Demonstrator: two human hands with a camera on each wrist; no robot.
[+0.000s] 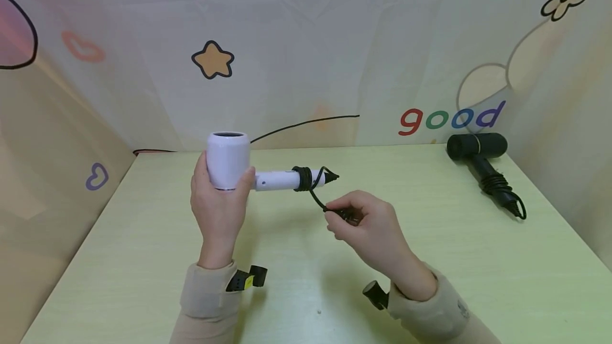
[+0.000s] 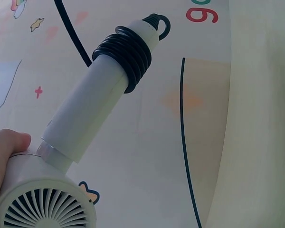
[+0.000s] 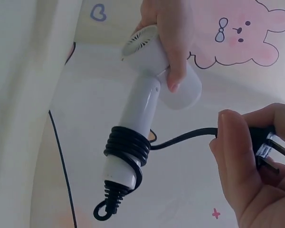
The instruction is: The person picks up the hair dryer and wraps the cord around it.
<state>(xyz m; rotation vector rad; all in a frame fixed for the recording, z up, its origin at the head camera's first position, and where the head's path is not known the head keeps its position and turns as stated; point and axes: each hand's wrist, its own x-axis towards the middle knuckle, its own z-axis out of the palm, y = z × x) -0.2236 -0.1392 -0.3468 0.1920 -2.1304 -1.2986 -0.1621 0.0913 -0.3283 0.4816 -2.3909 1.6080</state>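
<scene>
My left hand (image 1: 217, 211) grips a white hair dryer (image 1: 228, 161) round its barrel, above the table. The dryer's handle (image 1: 276, 180) points to the right, with its black power cord (image 1: 303, 179) wound round it in several turns near the end. A loose length of that cord runs off the coil to my right hand (image 1: 373, 230). There the thumb and fingers pinch the cord's plug (image 3: 265, 151), whose metal prongs show in the right wrist view. Seen in the left wrist view, the slotted grille (image 2: 47, 209) closes one end of the barrel.
A black hair dryer (image 1: 483, 147) lies at the table's back right, its cord (image 1: 499, 185) wrapped round the handle. The pale green table (image 1: 143, 259) meets a printed cloth backdrop (image 1: 296, 57) at the back and sides.
</scene>
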